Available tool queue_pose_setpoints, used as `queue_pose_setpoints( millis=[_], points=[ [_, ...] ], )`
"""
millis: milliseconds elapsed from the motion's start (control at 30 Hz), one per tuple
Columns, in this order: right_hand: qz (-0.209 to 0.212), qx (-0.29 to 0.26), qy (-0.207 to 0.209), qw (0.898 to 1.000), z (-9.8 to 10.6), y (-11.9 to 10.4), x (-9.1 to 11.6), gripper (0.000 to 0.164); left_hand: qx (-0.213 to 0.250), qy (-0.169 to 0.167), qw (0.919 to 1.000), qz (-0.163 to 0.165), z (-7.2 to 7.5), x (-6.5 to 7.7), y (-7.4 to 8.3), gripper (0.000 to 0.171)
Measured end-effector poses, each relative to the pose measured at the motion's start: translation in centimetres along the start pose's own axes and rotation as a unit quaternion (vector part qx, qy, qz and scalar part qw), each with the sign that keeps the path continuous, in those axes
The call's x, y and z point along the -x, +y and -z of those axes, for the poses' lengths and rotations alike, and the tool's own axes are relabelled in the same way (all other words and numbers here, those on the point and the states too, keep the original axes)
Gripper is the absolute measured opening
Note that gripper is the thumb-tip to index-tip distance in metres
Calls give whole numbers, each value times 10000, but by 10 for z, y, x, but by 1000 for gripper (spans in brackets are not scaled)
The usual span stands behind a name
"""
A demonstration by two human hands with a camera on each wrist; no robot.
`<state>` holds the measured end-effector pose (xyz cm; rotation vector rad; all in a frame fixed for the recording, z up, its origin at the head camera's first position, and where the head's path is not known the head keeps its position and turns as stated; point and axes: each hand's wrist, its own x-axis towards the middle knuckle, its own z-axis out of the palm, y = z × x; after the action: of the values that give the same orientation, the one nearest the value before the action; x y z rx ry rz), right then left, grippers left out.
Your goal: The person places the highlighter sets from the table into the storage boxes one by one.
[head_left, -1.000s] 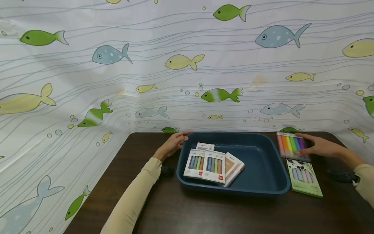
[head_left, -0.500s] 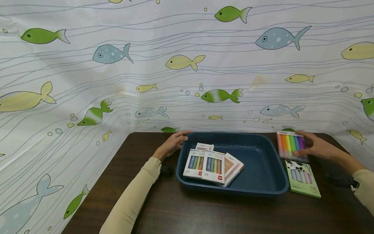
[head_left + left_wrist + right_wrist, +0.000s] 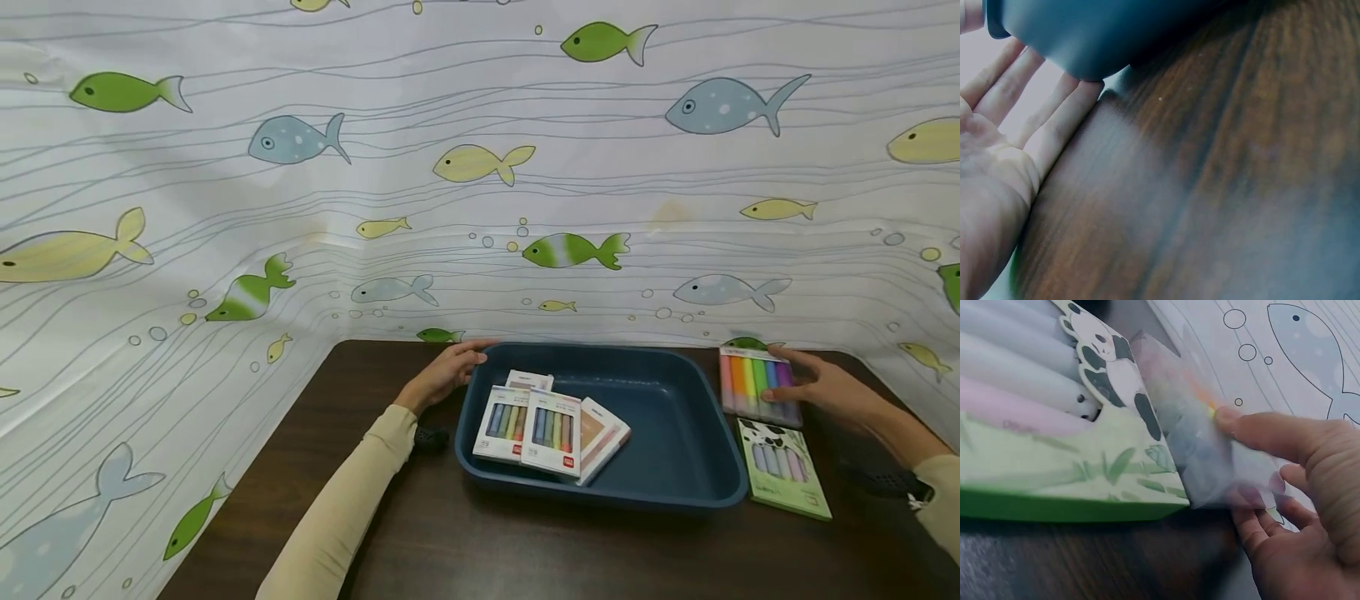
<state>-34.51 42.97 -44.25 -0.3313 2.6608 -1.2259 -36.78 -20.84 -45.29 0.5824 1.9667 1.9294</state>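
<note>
My left hand [image 3: 444, 374] is at the back left corner of a dark blue plastic bin [image 3: 675, 496]. In the left wrist view its fingers [image 3: 1054, 115] stretch out nearly straight against the bin's outer wall. At the right, my right hand [image 3: 832, 387] holds a clear pack of rainbow-coloured markers [image 3: 750, 387], thumb on its face and fingers at the far edge. The right wrist view shows the thumb pressing the clear plastic [image 3: 1200, 469]. A green panda box of pastel markers [image 3: 783, 467] lies just in front of that pack.
Several white boxes of coloured pens [image 3: 551, 429] lie overlapping in the left half of the bin. The dark wooden table [image 3: 525, 550] ends at a fish-patterned sheet [image 3: 420, 200] along the back and sides.
The head view has shifted slightly. Both hands keep nearly the same places, the left at the bin and the right on the marker pack.
</note>
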Motion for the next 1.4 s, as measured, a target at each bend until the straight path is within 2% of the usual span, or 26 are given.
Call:
queue_pose_setpoints(
  millis=[167,333,433,500,633,733,1000,1200,1400],
  points=[
    [-185,-565,140,9981,-4,5,3,80,-108,-60,9999,-33,-1,0,-1,50],
    [62,-1002,597,9931,-10,8,3,67,-176,-34,9998,-61,0,0,-1,47],
    [171,-1434,791,9863,-12,9,4,61,-116,-27,9999,-52,0,0,-1,46],
    [258,-1950,834,9769,-13,10,4,57,-69,-32,10000,-47,0,0,-1,47],
    [408,-3112,778,9463,-14,11,4,51,-18,-25,10000,-28,1,-1,-1,49],
    [467,-3593,776,9288,-15,11,3,51,-5,-12,10000,3,1,-2,-1,49],
    [281,-3855,1148,9151,-13,-1,-1,55,10,44,10000,47,1,-3,1,48],
    [276,-3818,1293,9148,-5,-16,-3,58,-34,64,10000,56,2,-3,1,47],
    [181,-4024,1402,9045,-5,-20,-4,57,-35,47,10000,20,1,-3,-1,49]
  ],
)
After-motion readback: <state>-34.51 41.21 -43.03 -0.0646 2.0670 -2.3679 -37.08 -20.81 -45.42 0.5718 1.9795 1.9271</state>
